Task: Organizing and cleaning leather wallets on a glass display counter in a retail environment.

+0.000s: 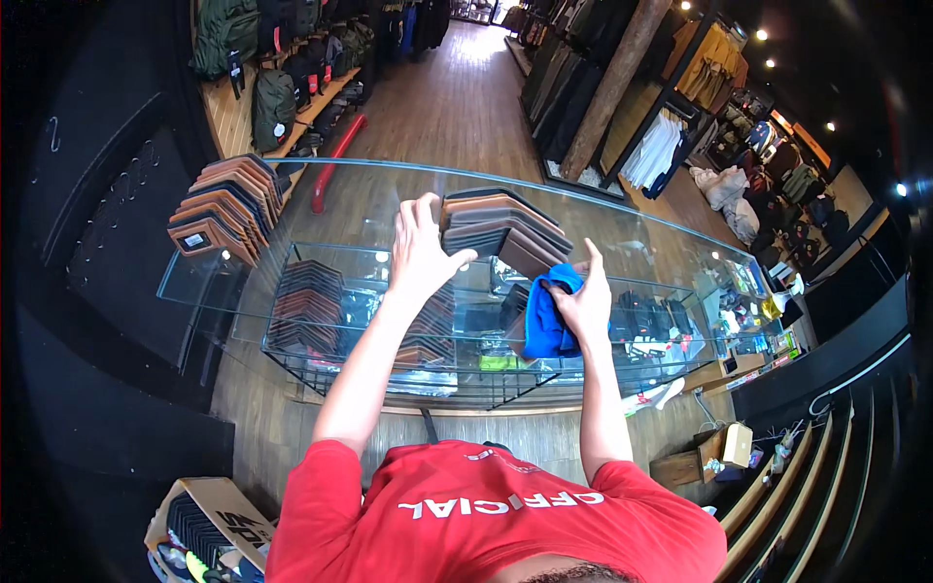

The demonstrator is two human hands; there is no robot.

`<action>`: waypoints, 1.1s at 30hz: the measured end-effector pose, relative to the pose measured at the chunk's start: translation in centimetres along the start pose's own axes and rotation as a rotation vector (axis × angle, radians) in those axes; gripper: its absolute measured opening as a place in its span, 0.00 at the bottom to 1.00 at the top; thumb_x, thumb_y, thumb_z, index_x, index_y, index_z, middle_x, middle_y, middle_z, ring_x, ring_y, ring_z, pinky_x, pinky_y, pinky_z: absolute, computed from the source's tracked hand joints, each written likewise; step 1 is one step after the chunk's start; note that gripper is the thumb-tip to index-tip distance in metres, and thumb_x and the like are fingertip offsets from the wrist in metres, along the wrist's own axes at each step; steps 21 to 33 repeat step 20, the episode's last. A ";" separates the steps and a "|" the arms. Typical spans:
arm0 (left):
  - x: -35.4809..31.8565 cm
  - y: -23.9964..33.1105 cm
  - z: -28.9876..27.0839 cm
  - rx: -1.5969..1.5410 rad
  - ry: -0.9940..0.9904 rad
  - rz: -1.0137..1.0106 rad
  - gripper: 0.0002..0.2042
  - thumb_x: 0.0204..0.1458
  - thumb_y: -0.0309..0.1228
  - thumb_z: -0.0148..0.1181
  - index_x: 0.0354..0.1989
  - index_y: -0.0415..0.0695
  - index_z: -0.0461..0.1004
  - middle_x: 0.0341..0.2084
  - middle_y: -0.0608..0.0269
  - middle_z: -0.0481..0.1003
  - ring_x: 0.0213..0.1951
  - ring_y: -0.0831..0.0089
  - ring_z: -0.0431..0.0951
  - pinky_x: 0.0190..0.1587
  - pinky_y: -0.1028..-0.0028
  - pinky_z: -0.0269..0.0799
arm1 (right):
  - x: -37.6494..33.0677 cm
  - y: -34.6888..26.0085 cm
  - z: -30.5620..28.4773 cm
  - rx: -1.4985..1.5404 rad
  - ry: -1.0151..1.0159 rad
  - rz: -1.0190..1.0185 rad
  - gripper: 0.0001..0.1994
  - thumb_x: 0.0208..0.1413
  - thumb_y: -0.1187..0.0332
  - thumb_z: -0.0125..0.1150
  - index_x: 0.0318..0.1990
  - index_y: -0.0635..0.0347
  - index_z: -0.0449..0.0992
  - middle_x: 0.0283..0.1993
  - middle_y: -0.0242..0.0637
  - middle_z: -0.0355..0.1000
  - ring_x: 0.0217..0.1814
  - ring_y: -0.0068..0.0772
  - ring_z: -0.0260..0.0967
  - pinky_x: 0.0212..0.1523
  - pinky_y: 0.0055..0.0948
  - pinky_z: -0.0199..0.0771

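On the glass counter [340, 209] in front of me stands a row of bifold wallets [505, 225], brown, black and grey, spread like open books and nested together. My left hand [420, 243] is at the left end of this row, thumb apart from the fingers. Its fingertips are beside the far wallets and its thumb is near the front ones; whether they touch is unclear. A bunched blue cloth [547, 316] is in my right hand [583, 299], just right of the row, with the index finger pointing up.
A second row of wallets [228, 209] stands at the counter's left end. More wallets [306, 306] lie under the glass. Backpacks [274, 107] line the left wall, and clothes racks [656, 151] stand at the right. An open cardboard box [219, 505] is at lower left.
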State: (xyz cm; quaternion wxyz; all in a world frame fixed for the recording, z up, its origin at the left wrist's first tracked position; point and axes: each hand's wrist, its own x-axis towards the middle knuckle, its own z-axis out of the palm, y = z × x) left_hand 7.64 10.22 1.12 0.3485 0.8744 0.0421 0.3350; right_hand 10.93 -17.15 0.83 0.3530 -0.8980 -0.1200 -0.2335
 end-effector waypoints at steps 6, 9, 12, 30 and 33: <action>3.8 -2.1 1.2 -0.336 -0.373 -0.114 0.60 0.34 0.42 0.84 0.75 0.48 0.46 0.69 0.39 0.56 0.70 0.48 0.60 0.70 0.50 0.61 | 2.9 2.3 2.0 0.110 -0.169 0.040 0.60 0.40 0.62 0.81 0.79 0.48 0.43 0.64 0.57 0.69 0.63 0.51 0.72 0.63 0.41 0.72; 4.8 -3.5 3.1 -0.561 -0.396 -0.136 0.45 0.42 0.32 0.79 0.69 0.50 0.58 0.60 0.45 0.71 0.62 0.57 0.72 0.64 0.58 0.69 | 5.3 3.4 3.6 0.153 -0.290 0.055 0.55 0.44 0.60 0.79 0.77 0.51 0.48 0.66 0.56 0.68 0.67 0.49 0.69 0.67 0.39 0.68; 5.2 -3.2 4.9 -0.564 -0.371 -0.154 0.39 0.44 0.28 0.77 0.65 0.48 0.61 0.56 0.49 0.75 0.59 0.61 0.74 0.61 0.61 0.71 | 7.4 5.1 5.4 0.142 -0.282 0.009 0.43 0.46 0.56 0.77 0.69 0.51 0.62 0.61 0.53 0.73 0.64 0.53 0.69 0.67 0.44 0.65; 5.1 -4.4 5.9 -0.490 -0.215 -0.089 0.40 0.42 0.34 0.79 0.66 0.50 0.64 0.58 0.49 0.74 0.61 0.55 0.75 0.63 0.56 0.72 | 8.2 5.6 7.1 0.167 -0.250 -0.035 0.38 0.48 0.52 0.74 0.67 0.46 0.65 0.63 0.47 0.73 0.67 0.57 0.67 0.72 0.53 0.53; 5.1 -4.4 5.9 -0.490 -0.215 -0.089 0.40 0.42 0.34 0.79 0.66 0.50 0.64 0.58 0.49 0.74 0.61 0.55 0.75 0.63 0.56 0.72 | 8.2 5.6 7.1 0.167 -0.250 -0.035 0.38 0.48 0.52 0.74 0.67 0.46 0.65 0.63 0.47 0.73 0.67 0.57 0.67 0.72 0.53 0.53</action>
